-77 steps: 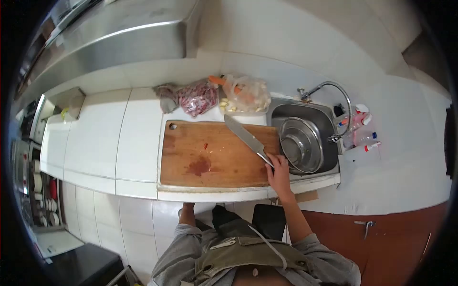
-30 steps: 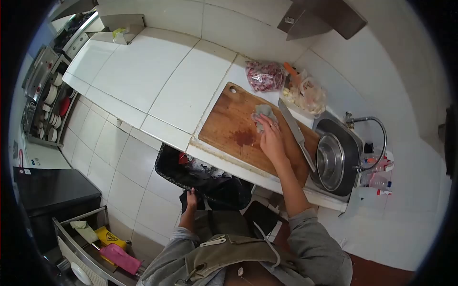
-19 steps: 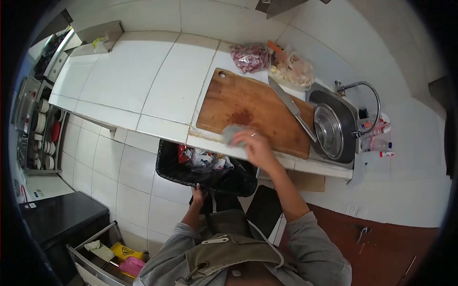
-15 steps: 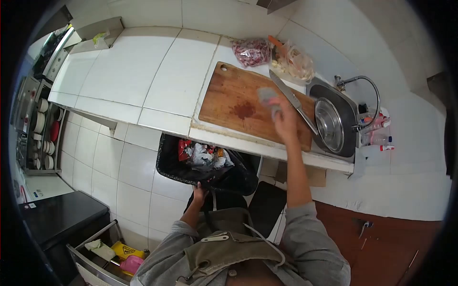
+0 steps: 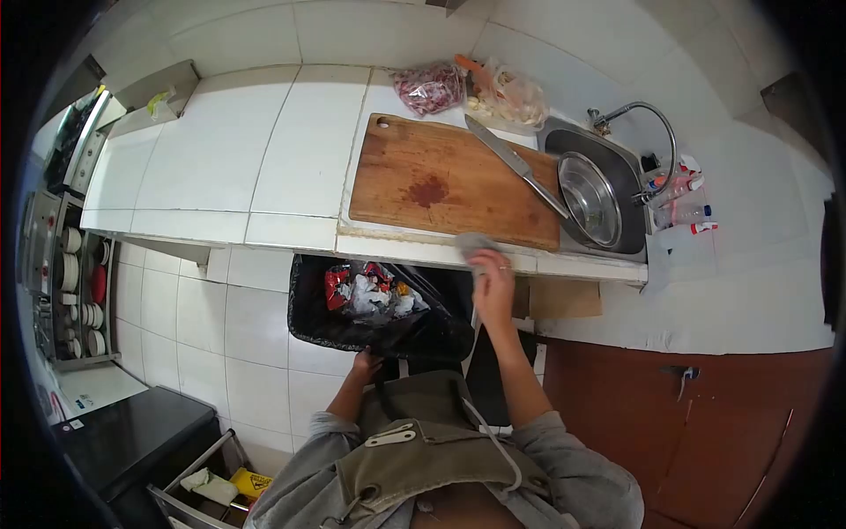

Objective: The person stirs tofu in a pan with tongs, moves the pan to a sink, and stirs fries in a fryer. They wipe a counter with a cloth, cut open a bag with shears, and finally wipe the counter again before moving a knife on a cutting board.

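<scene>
My right hand (image 5: 493, 282) is closed on a grey cloth (image 5: 474, 245), at the front edge of the wooden cutting board (image 5: 485, 189). A dark red wet stain (image 5: 428, 190) marks the board's left half. Across the right part of the board lies a large knife (image 5: 511, 160), its handle toward the sink. My left hand (image 5: 367, 361) grips the near rim of a trash bin (image 5: 308, 335) lined with a black bag, its fingers partly hidden. Inside the bin are crumpled white plastic and red wrappers (image 5: 338, 286).
Behind the board sit a bag of reddish pieces (image 5: 430, 88) and a bag of pale pieces (image 5: 507, 99). A metal bowl (image 5: 589, 198) rests in the sink (image 5: 636, 167) under a curved faucet (image 5: 661, 115). Bottles (image 5: 686, 201) stand right of it. A cart (image 5: 189, 498) is lower left.
My right hand has moved with the cloth from the middle of the board toward me, to its front edge. My left hand stays on the bin. The view has shifted slightly.
</scene>
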A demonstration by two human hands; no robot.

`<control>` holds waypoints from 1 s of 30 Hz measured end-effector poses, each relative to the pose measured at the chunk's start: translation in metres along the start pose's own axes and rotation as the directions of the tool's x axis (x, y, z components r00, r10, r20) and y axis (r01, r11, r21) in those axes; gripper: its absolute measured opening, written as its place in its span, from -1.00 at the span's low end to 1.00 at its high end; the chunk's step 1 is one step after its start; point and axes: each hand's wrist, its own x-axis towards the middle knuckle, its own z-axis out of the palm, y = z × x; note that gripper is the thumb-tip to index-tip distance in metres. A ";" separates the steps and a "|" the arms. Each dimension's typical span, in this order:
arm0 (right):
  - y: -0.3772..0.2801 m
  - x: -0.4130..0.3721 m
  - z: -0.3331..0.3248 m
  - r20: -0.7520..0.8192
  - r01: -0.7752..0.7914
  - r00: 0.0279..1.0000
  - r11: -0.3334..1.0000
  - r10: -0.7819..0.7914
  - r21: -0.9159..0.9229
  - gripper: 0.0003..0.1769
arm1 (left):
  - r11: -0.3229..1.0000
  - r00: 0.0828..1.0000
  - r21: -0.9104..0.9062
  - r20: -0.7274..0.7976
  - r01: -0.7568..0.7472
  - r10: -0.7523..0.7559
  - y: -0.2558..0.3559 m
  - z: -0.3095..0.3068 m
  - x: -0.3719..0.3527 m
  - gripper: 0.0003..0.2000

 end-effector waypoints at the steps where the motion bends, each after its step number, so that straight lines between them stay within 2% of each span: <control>1: 0.004 -0.001 0.002 -0.002 -0.004 1.000 1.000 0.004 0.000 -0.63 | 0.999 0.999 -0.006 0.005 0.043 -0.043 0.004 -0.002 -0.002 -0.58; 3: 0.009 -0.002 0.006 -0.261 -0.171 0.956 0.977 0.134 -0.124 -0.59 | 0.998 0.998 0.062 0.044 0.031 -0.034 -0.001 -0.017 0.014 -0.59; 4: 0.005 -0.004 0.017 -0.240 -0.175 0.959 0.980 0.149 -0.094 -0.58 | 0.993 0.996 0.122 0.087 0.012 -0.023 -0.004 -0.023 0.025 -0.61; 5: -0.011 -0.003 0.027 -0.182 -0.103 0.979 0.993 0.092 -0.052 -0.57 | 0.993 0.996 0.122 0.087 0.012 -0.023 -0.003 -0.022 0.023 -0.61; 7: -0.034 0.001 0.046 0.116 0.025 0.992 0.991 -0.040 0.128 -0.62 | 0.946 0.979 0.291 0.182 -0.147 0.096 0.003 -0.012 0.012 -0.65; 8: -0.046 0.008 0.046 0.184 0.058 0.978 0.974 -0.100 0.220 -0.63 | 0.947 0.978 0.284 0.182 -0.150 0.100 0.007 -0.006 0.009 -0.65; 9: -0.056 0.017 0.046 0.248 0.081 0.955 0.947 -0.164 0.312 -0.63 | 0.972 0.989 0.219 0.138 -0.085 0.055 0.010 -0.001 0.006 -0.66; 10: -0.061 0.030 0.044 0.106 0.101 0.986 0.961 -0.132 0.258 -0.66 | 0.988 0.995 0.150 0.097 -0.024 0.009 0.015 0.001 0.002 -0.68; 11: -0.059 0.048 0.040 -0.039 0.113 0.993 0.973 -0.107 0.203 -0.69 | 0.990 0.995 0.141 0.095 -0.030 0.017 0.018 0.000 -0.003 -0.68; 13: -0.029 0.093 0.037 -0.200 0.078 0.979 0.963 -0.026 0.258 -0.69 | 0.970 0.990 0.199 -0.028 0.141 -0.138 0.024 -0.005 -0.010 -0.71; 14: -0.018 0.116 0.037 -0.215 0.016 0.976 0.985 0.021 0.170 -0.66 | 0.973 0.991 0.187 -0.032 0.136 -0.132 0.024 -0.007 -0.012 -0.71; 16: 0.014 0.162 0.056 -0.215 0.036 0.977 0.982 0.005 0.186 -0.64 | 0.998 0.999 0.055 -0.029 0.027 -0.025 0.022 -0.014 -0.016 -0.74; 17: 0.027 0.176 0.070 -0.205 0.043 0.979 0.980 -0.002 0.194 -0.64 | 0.999 0.999 0.040 -0.035 0.023 -0.022 0.019 -0.020 -0.016 -0.74; 19: 0.039 0.198 0.096 0.062 -0.082 0.996 0.974 0.071 0.210 -0.62 | 0.999 1.000 -0.041 -0.001 -0.029 0.029 0.016 -0.028 -0.009 -0.75; 20: 0.029 0.198 0.103 0.074 -0.072 0.996 0.974 0.057 0.214 -0.62 | 0.998 0.999 -0.059 -0.003 -0.033 0.033 0.016 -0.029 -0.007 -0.75; 22: 0.000 0.179 0.111 0.209 0.180 0.943 0.923 -0.261 0.340 -0.62 | 0.993 0.992 -0.079 0.081 -0.087 0.093 0.012 -0.031 -0.004 -0.74; 24: -0.016 0.150 0.109 0.354 0.274 0.824 0.858 -0.442 0.434 -0.57 | 0.997 0.997 -0.059 0.052 -0.057 0.060 0.006 -0.032 0.009 -0.73; 26: -0.044 0.115 0.086 0.542 0.141 0.714 0.849 -0.443 0.508 -0.57 | 0.998 0.999 -0.040 0.025 -0.038 0.039 0.012 -0.025 0.010 -0.71; 27: -0.052 0.103 0.075 0.549 0.143 0.706 0.848 -0.448 0.510 -0.57 | 0.998 0.999 -0.045 -0.022 -0.032 0.031 0.015 -0.020 -0.003 -0.71; 29: -0.058 0.084 0.057 0.412 0.197 0.831 0.890 -0.373 0.411 -0.58 | 0.998 0.997 -0.054 -0.070 -0.024 0.020 0.020 -0.014 -0.015 -0.70; 30: -0.057 0.076 0.056 0.418 0.195 0.828 0.890 -0.375 0.412 -0.58 | 0.997 0.997 -0.059 -0.075 -0.042 0.037 0.020 -0.012 -0.016 -0.70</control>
